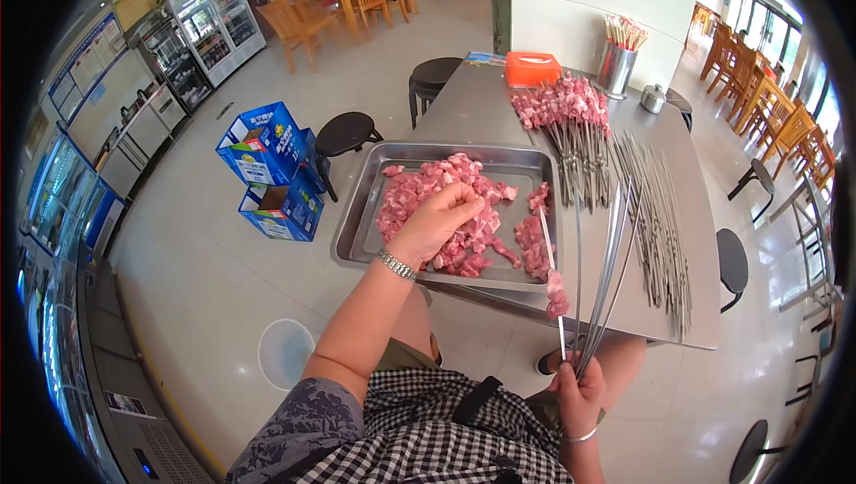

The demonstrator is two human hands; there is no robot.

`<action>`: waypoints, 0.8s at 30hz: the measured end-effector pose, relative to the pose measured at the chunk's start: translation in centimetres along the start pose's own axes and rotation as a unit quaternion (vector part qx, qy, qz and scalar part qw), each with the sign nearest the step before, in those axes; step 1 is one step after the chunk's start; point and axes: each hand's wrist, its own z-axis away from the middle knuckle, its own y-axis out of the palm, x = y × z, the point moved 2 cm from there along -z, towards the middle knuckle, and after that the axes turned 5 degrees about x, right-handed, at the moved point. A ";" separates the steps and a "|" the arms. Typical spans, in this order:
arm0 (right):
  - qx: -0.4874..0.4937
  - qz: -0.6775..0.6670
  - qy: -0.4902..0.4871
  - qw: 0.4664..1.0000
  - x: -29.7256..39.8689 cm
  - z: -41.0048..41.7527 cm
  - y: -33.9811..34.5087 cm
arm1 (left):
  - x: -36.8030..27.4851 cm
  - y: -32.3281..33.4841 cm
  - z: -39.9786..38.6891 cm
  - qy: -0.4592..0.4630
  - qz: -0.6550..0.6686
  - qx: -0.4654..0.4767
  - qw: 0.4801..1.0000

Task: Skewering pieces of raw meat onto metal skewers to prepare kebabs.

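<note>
My left hand (447, 216), a metal watch on its wrist, is over the heap of raw meat pieces (438, 183) in a steel tray (348, 230). Its thumb and fingers are pinched together; whether a piece is between them cannot be told. Low at the right, my right hand (579, 387) grips a fanned bunch of metal skewers (602, 283). One of these, tilted left, carries a few meat pieces (556, 293) partway along. A smaller group of meat (533, 243) lies at the tray's right side. Beyond the tray, loaded meat skewers (568, 106) are piled beside bare metal skewers (659, 236).
The metal table (695, 323) also holds an orange tissue box (533, 70), a steel canister of sticks (616, 69) and a small lidded pot (653, 98). Black stools (348, 133) surround it. Blue cartons (267, 149) and a whitish bin (286, 353) stand on the floor at left.
</note>
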 end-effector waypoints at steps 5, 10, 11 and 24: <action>0.007 0.014 -0.001 1.000 -0.2 0.0 0.3 | 0.0 -0.5 0.3 -0.013 -0.026 -0.013 1.000; 0.003 0.011 0.000 1.000 -0.1 0.2 0.3 | 0.8 -1.0 -0.2 -0.002 -0.042 -0.018 0.999; 0.002 0.011 -0.001 1.000 -0.1 0.3 0.3 | 0.7 -1.3 -0.2 -0.011 -0.035 -0.001 0.999; -0.008 0.032 -0.004 0.999 0.1 0.2 -0.1 | 0.1 -0.2 -0.6 0.128 -0.514 0.005 0.848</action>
